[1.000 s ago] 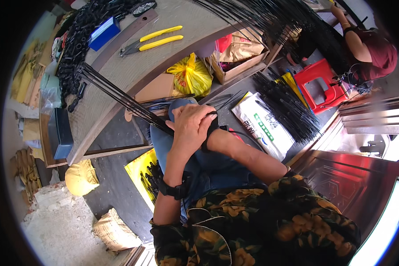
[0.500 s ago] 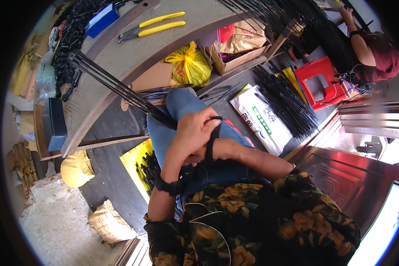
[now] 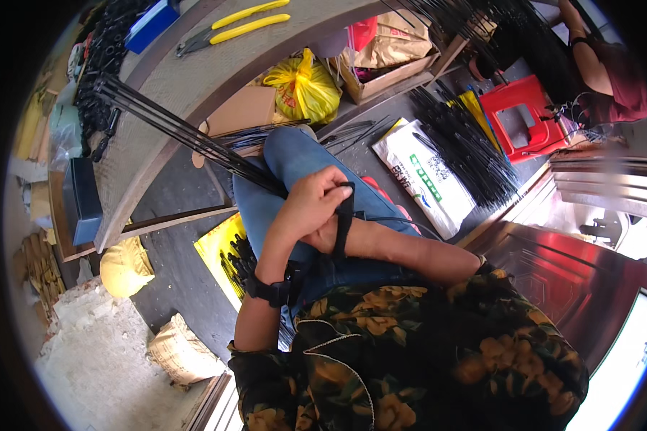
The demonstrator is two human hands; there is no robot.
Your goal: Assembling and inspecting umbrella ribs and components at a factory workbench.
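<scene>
Evidently, the left hand pinches one end of a black strap between thumb and fingers; the strap already lies across the wrist of the right hand, whose hidden fingers cannot be judged. Its raised end suggests adjustment remains unfinished. Black rods slant over the near edge of the desk.

It looks like a small, cluttered workshop to me. On the far left stands a worn wooden bench, with yellow-handled cutters on top and a heap of small black parts at its left. Long black rods slant from it towards a seated worker's lap. Further right, a thick bundle of dark rods lies low beside a red plastic stool, near another person.
</scene>
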